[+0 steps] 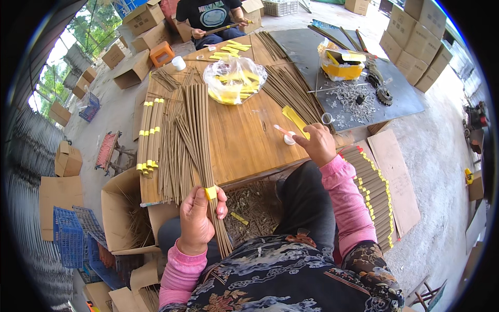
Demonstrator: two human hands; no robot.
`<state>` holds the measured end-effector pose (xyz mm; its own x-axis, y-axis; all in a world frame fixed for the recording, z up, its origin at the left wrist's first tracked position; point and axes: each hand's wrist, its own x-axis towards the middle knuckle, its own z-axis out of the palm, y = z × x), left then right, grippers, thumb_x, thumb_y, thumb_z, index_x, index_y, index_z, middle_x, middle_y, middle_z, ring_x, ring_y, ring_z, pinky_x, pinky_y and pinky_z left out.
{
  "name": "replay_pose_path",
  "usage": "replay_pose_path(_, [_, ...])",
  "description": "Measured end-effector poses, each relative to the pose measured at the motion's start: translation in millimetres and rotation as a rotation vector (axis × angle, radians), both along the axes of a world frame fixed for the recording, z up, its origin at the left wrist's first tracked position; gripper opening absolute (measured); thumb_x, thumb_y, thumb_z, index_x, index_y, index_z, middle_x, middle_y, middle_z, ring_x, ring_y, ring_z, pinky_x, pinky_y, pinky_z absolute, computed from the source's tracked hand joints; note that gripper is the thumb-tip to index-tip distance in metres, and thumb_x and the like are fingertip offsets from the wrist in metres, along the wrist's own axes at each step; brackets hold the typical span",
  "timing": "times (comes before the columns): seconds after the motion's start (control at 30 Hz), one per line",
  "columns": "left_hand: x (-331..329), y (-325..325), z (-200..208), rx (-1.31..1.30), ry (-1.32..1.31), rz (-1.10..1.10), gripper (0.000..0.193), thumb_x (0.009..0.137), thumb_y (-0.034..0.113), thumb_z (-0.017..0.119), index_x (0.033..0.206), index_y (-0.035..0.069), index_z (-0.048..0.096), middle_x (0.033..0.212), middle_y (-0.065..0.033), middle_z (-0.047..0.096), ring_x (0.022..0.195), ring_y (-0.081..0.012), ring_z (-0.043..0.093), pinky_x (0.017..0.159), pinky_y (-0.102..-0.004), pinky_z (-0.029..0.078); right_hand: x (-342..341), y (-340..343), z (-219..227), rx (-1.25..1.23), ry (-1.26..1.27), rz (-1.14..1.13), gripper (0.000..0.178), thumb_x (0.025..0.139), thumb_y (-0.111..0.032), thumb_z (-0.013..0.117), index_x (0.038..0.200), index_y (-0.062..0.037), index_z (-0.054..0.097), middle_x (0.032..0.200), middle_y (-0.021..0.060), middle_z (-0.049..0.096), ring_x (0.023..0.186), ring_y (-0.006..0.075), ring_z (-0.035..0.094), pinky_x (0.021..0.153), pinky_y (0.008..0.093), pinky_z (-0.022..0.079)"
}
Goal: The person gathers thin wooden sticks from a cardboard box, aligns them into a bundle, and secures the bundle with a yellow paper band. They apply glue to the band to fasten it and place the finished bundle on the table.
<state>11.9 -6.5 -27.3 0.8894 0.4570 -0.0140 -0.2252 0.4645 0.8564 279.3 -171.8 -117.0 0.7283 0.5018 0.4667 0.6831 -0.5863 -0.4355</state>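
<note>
My left hand point(198, 214) is closed around a bundle of brown incense sticks point(196, 125), gripping it near its lower end at a yellow paper band point(210, 193). The bundle slants up over the table's near edge. Over the table's near right part, my right hand point(318, 143) pinches a slim pale pinkish stick point(283, 130), whose exact kind I cannot make out. Directly below that stick is a small white cup point(289, 138). Yellow paper strips point(295, 120) lie just beyond my right fingers.
On the wooden table point(249, 151) are loose sticks point(293, 91), banded bundles point(150, 132) and a plastic bag of yellow strips point(234, 83). A grey board point(400, 104) adjoins it. Stacked bundles point(375, 195) lie at right, an open carton point(122, 213) at left. Across sits another person point(210, 21) holding sticks.
</note>
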Motion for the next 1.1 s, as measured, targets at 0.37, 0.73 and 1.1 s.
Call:
replay_pose_path(0.37, [22.9, 3.6, -9.5, -0.032, 0.014, -0.037, 0.024, 0.091, 0.025, 0.046, 0.095, 0.003, 0.054, 0.085, -0.0134, 0.056, 0.064, -0.0156, 0.05, 0.053, -0.0268, 0.041, 18.8, -3.0, -36.4, 0.025, 0.168, 0.084, 0.019, 0.07, -0.023, 0.067, 0.075, -0.0053, 0.062, 0.069, 0.0101, 0.058, 0.069, 0.0273, 0.057, 0.061, 0.0384, 0.045])
replay_pose_path(0.73, [35.9, 3.4, -20.8, -0.006, 0.032, 0.003, 0.027, 0.091, 0.025, 0.046, 0.096, 0.0, 0.054, 0.084, -0.0129, 0.056, 0.062, -0.0144, 0.049, 0.052, -0.0255, 0.04, -3.3, -31.5, 32.5, -0.182, 0.058, 0.164, 0.013, 0.08, -0.016, 0.055, 0.076, -0.0046, 0.06, 0.066, 0.0118, 0.054, 0.063, 0.0295, 0.055, 0.055, 0.0385, 0.043])
replay_pose_path(1.1, [32.7, 8.4, -24.9, 0.037, 0.06, 0.007, 0.023, 0.092, 0.024, 0.045, 0.1, 0.004, 0.051, 0.086, -0.0139, 0.058, 0.065, -0.0162, 0.052, 0.054, -0.0269, 0.043, 8.2, -9.0, 8.8, -0.282, -0.006, 0.118, 0.008, 0.069, -0.008, 0.052, 0.062, -0.0063, 0.055, 0.064, 0.0097, 0.052, 0.064, 0.0281, 0.055, 0.059, 0.0373, 0.044])
